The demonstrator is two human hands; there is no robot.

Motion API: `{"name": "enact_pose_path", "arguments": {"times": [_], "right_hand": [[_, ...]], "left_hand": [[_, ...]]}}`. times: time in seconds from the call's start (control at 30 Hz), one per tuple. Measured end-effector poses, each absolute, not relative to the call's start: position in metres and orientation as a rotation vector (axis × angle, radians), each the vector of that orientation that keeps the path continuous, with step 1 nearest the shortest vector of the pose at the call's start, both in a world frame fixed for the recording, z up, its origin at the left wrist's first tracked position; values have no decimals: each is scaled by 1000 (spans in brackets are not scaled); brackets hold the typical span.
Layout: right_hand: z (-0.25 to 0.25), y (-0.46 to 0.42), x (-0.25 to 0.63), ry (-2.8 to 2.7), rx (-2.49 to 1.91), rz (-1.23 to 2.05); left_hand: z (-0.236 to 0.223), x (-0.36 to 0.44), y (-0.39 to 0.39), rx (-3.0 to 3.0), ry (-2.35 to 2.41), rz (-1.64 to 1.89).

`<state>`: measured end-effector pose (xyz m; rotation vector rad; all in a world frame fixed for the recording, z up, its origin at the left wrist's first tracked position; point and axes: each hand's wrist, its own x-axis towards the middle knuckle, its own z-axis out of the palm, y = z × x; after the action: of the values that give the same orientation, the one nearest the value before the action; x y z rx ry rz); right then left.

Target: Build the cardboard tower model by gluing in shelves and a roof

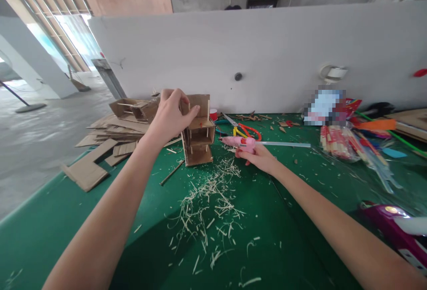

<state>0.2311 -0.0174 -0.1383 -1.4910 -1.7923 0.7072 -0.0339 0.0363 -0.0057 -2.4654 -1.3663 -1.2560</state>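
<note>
A small cardboard model [201, 135] with stacked open compartments and thin stick posts stands upright on the green table. My left hand [175, 112] reaches over its top left side, thumb and fingers closed on the upper cardboard wall. In my right hand [258, 157] is a pink hot glue gun [240, 143], a clear glue stick [285, 144] jutting from its rear. The gun's nozzle points left, just right of the model and apart from it. Behind the gun lie scissors with red and yellow handles [248, 131].
Wood shavings [213, 196] litter the green tabletop [267, 236]. Cardboard pieces [110, 130] and another cardboard box [136, 108] lie left. Packaged sticks [336, 141], a blurred-out panel [323, 106] and a purple device [390, 223] are right. A white partition [283, 54] borders the back.
</note>
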Motion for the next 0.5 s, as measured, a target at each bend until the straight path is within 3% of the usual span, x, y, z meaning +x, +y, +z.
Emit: {"name": "enact_pose_path", "arguments": {"times": [0.1,0.5], "right_hand": [[-138,-5,233,-1612,-1503,871],[-141,9,243,-1570,-1585,754]], "left_hand": [[-6,-35,37,-2464,-1383,-1249],[-6,-31,34,-2476,-1376,-1259]]}}
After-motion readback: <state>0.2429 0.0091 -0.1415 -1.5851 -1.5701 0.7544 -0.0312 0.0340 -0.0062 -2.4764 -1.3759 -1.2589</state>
